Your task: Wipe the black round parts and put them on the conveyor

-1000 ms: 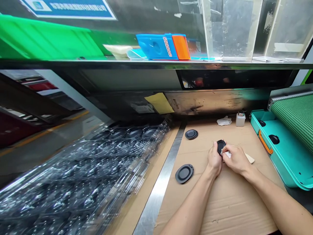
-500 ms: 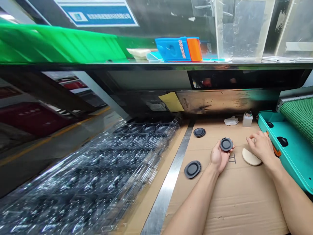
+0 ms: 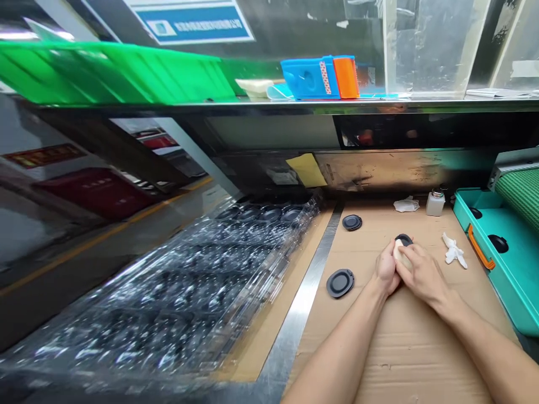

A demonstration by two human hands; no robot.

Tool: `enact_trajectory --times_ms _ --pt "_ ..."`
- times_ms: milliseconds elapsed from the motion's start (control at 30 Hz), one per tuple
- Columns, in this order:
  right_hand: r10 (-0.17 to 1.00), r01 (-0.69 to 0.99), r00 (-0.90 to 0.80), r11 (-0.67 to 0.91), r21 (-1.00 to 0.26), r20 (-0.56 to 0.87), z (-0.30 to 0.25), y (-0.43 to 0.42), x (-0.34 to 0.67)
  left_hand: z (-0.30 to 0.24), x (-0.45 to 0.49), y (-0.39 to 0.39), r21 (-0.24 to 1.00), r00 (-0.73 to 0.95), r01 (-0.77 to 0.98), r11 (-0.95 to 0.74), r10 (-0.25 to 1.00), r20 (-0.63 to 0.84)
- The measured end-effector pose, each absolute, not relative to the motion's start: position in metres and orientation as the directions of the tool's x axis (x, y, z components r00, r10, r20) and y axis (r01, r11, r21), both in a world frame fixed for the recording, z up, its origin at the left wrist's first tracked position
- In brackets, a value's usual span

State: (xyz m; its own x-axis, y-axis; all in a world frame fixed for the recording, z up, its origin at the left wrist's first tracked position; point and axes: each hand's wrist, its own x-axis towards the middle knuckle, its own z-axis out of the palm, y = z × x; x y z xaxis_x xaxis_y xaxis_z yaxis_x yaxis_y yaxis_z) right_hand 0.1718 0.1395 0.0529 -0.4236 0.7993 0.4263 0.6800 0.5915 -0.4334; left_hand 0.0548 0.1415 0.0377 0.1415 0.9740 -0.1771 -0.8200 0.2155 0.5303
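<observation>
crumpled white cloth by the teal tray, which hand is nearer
The right hand is nearer, beside the crumpled white cloth without touching it, pressing a beige pad against a black oval disc. The left hand, gripping that disc, is farther off.

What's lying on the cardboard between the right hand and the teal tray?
In the head view, a crumpled white cloth lies on the cardboard between the right hand and the teal tray.

The right hand [image 3: 422,275] has carried the beige pad [image 3: 400,254] onto the black rubber gasket [image 3: 404,239] in the left hand [image 3: 385,268]; a white cloth [image 3: 453,251] now lies on the cardboard [image 3: 404,348].
</observation>
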Motion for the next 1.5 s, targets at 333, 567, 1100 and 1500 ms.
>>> enact_trajectory --times_ms 333,567,1100,1500 --pt "0.896 0.884 -0.264 0.373 -0.282 0.356 0.04 0.178 0.206 0.043 0.051 0.139 0.852 -0.177 -0.507 -0.128 0.983 0.042" --pt "0.957 0.913 -0.232 0.277 -0.3 0.176 0.044 0.17 0.199 0.049 0.05 0.121 0.705 -0.217 0.507 -0.495 0.718 0.661" --pt "0.93 0.905 -0.251 0.324 -0.275 0.267 0.039 0.173 0.202 0.04 0.039 0.129 0.695 -0.127 0.685 -0.218 0.904 0.409" --pt "0.931 0.901 -0.243 0.32 -0.293 0.271 0.039 0.173 0.201 0.049 0.022 0.119 0.57 0.117 0.799 -0.19 0.98 0.161"
